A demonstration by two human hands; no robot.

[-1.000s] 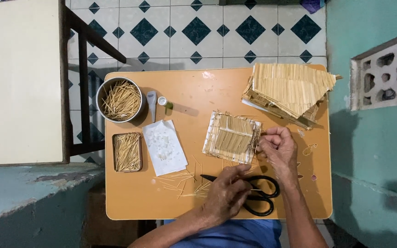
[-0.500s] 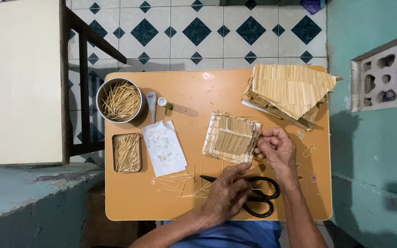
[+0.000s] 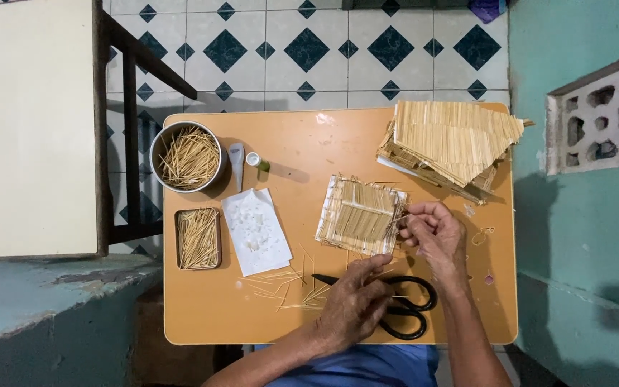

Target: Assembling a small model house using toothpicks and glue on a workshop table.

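A small panel of glued toothpicks [image 3: 358,216] lies on white paper in the middle of the orange table [image 3: 202,315]. My right hand [image 3: 435,235] is at the panel's right edge, its fingertips pinched on a thin toothpick. My left hand [image 3: 354,304] rests on the table just below the panel, partly over the black scissors [image 3: 411,304], with a toothpick under its fingers. Loose toothpicks [image 3: 284,283] lie scattered to its left.
A round metal bowl of toothpicks [image 3: 187,157], a rectangular tin of toothpicks [image 3: 198,239], a white paper with glue spots [image 3: 256,231], a small glue tube [image 3: 256,161] and a white scraper [image 3: 237,163] sit on the left. A larger toothpick roof model [image 3: 450,145] is at the far right corner.
My right hand has shifted slightly at the panel's right edge. My left hand has stayed over the scissors with little movement.
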